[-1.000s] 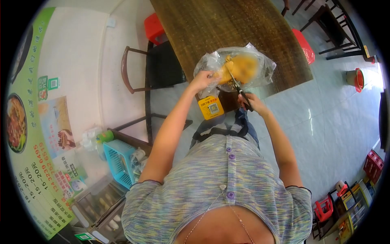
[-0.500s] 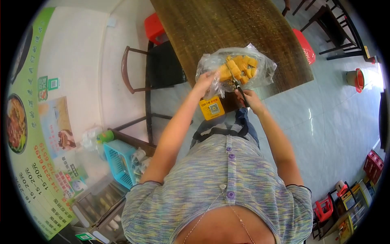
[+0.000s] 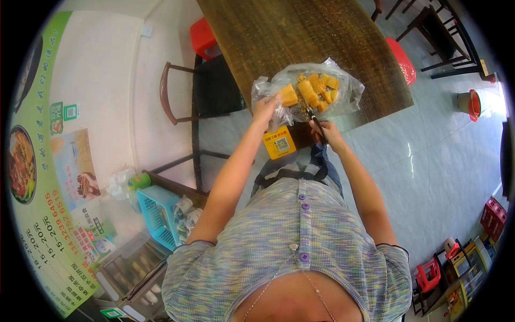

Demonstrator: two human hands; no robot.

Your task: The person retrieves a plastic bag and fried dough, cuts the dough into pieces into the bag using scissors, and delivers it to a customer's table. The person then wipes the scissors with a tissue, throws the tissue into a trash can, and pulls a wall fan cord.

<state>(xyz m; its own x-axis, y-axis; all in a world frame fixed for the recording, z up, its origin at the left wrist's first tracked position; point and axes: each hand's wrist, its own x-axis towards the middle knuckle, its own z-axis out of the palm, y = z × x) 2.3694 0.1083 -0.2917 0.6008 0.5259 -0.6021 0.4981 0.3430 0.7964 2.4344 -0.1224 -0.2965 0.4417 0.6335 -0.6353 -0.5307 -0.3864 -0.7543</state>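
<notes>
A clear plastic bag (image 3: 350,88) lies spread at the near end of the wooden table, with several yellow-orange food pieces (image 3: 316,85) on it. My left hand (image 3: 264,111) is closed on a larger yellow piece (image 3: 288,95) at the bag's left side, with plastic bunched around the fingers. Black-handled scissors (image 3: 316,122) are in my right hand (image 3: 332,134), whose fingers wrap round the handles. The scissor blades point at the food, beside a thick piece in the middle.
The wooden table (image 3: 289,32) reaches away from me. A yellow QR-code card (image 3: 279,143) hangs at its near edge. At the left are a black chair (image 3: 217,86) and a red stool (image 3: 203,37); another red stool (image 3: 401,60) stands right. A blue basket (image 3: 156,217) is lower left.
The piece at my left hand has moved left, apart from the middle piece. My right hand and the scissors have shifted slightly. The food pieces, blurred in the earliest frame, are now distinct.
</notes>
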